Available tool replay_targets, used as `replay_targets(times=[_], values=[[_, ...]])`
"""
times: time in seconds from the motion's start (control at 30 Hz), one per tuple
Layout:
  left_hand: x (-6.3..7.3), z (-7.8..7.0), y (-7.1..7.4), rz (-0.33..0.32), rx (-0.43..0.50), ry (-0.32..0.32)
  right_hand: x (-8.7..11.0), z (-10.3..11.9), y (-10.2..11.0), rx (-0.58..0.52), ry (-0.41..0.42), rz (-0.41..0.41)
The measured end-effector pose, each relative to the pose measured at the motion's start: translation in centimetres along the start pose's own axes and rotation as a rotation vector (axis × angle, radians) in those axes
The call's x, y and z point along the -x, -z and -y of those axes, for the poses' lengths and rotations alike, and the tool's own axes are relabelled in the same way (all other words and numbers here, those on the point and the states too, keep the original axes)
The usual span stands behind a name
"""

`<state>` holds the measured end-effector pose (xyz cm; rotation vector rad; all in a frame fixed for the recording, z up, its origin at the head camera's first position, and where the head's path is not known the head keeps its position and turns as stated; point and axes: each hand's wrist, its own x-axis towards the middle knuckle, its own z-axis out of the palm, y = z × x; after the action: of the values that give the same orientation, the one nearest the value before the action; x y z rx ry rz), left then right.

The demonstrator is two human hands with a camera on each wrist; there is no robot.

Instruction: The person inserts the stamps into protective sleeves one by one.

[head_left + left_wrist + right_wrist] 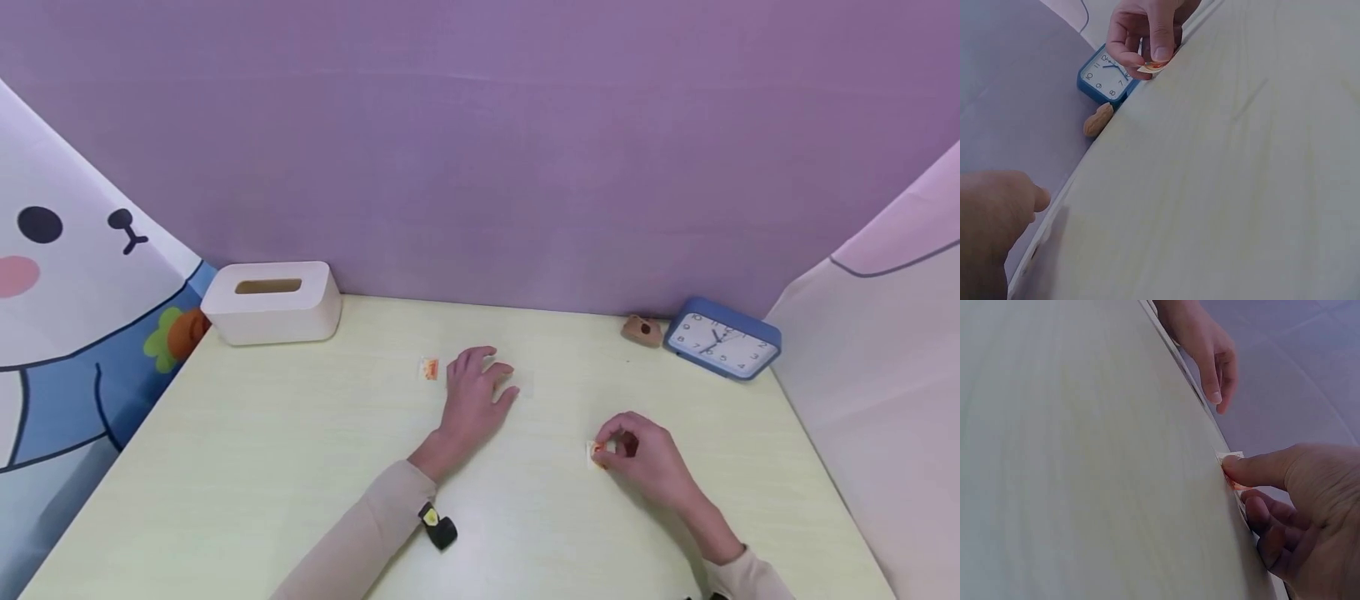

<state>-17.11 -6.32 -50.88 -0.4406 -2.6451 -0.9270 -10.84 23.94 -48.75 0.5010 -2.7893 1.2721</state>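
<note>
My right hand pinches a small white-and-orange piece, flat and thin, between thumb and fingers. Whether it is a sticker or a little packet I cannot tell. In the head view the piece is held low over the pale table. My left hand is over the table's middle with its fingers loosely bent and nothing held in them. Just left of its fingertips lies a second small piece with orange print and a clear edge. A faint, see-through patch shows to the right of that hand.
At the back left stands a white tissue box with a slot on top. A blue clock leans at the back right, beside a small brown object. Purple cloth hangs behind the table.
</note>
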Motion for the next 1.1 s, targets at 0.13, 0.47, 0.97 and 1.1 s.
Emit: replay_targets(times=[0.13,0.47,0.97,1.1], values=[[-0.1,-0.4,-0.2,0.013,-0.018,0.0,0.1,0.2,-0.1,-0.028,0.038,0.0],[-0.4,-0.5,-0.4,0.044,-0.075,-0.011,0.0,0.4,-0.3,-0.073,0.133,-0.074],[-0.4,-0.1,-0.8,0.117,-0.2,-0.031,-0.3,1.6,-0.8,-0.435,-0.181,-0.131],[-0.4,-0.1,-0.8,0.099,-0.209,-0.043,-0.3,1.8,-1.0,-0.451,-0.18,-0.136]])
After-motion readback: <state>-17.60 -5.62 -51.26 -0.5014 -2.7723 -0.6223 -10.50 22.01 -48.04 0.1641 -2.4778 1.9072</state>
